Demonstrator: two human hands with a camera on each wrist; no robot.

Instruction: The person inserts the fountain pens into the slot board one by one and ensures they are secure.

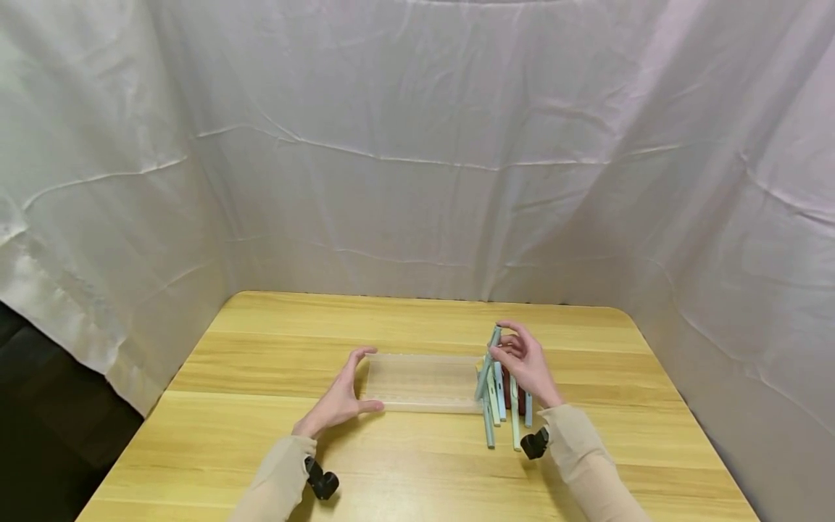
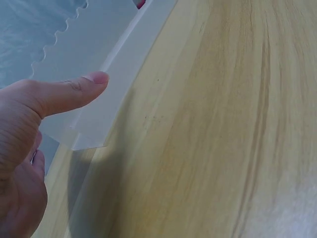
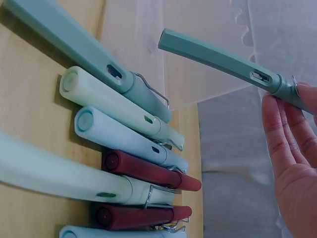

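Observation:
A frosted plastic rack [image 1: 422,378] with a scalloped edge lies on the table. My left hand [image 1: 341,397] holds its left end, thumb along the near side and fingers at the far side. Over the rack's right end, my right hand [image 1: 530,365] pinches a capped teal fountain pen [image 3: 215,58] near its clip end, tilted and raised. Below that hand, several capped pens lie side by side: another teal pen [image 3: 74,42], a pale green pen [image 3: 106,99], a light blue pen [image 3: 121,136], a dark red pen [image 3: 148,167] and more in these colours.
The wooden table [image 1: 417,471] has its far edge behind the rack. Pale curtains [image 1: 417,217] hang behind it and on both sides. A black wrist camera [image 1: 322,482] sits on the left sleeve and another camera [image 1: 535,444] on the right.

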